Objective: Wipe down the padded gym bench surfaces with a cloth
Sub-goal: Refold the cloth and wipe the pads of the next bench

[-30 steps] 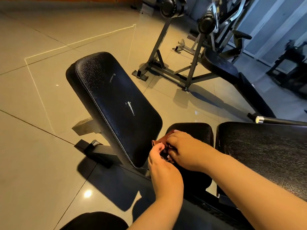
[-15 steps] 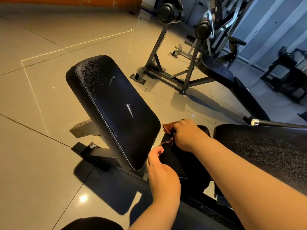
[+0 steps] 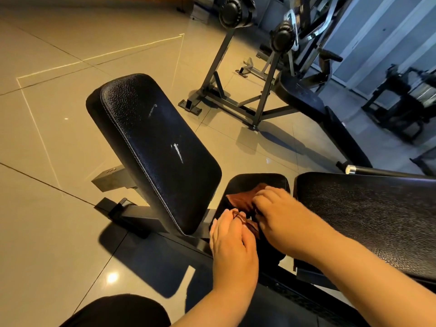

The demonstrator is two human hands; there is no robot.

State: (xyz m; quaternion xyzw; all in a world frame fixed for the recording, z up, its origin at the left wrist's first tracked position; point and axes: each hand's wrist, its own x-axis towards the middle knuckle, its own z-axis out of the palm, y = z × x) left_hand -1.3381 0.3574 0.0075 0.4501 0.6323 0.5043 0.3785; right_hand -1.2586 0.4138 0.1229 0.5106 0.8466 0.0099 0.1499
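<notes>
Hands meet over the small black seat pad (image 3: pixel 264 182) in the lower middle of the view. The right hand (image 3: pixel 280 218) lies palm down with its fingers curled, pressing a brown cloth (image 3: pixel 245 197) onto the pad; the cloth bunches out from under the fingertips toward the far left of the pad. The left hand (image 3: pixel 230 241) sits just beside it, nearer the camera, with thumb and forefinger pinched on a near corner of the same cloth and the other fingers folded in. Both forearms are bare and cross the lower right of the frame.

The seat pad is part of a gym bench whose inclined back pad (image 3: pixel 155 147) rises to the left, tilted up and away, its pebbled black cover showing a few pale scuff marks and light stitching along the edge. A dark metal frame (image 3: pixel 139 214) carries it on the floor. To the right, just beside the seat pad with a narrow gap between, lies a second, wider black pad (image 3: pixel 368 215), flat and textured.

The floor (image 3: pixel 47 208) is glossy beige tile with thin dark joints and a bright spot of reflected light near the bottom left. Beyond the bench stands a grey steel rack (image 3: pixel 236 100) with round black knobs at its top, and further right more dark gym machines, blurred in bluish light. A chrome-tipped bar (image 3: pixel 354 169) pokes out above the wide pad. A dark-clothed knee (image 3: pixel 118 312) shows at the bottom edge.
</notes>
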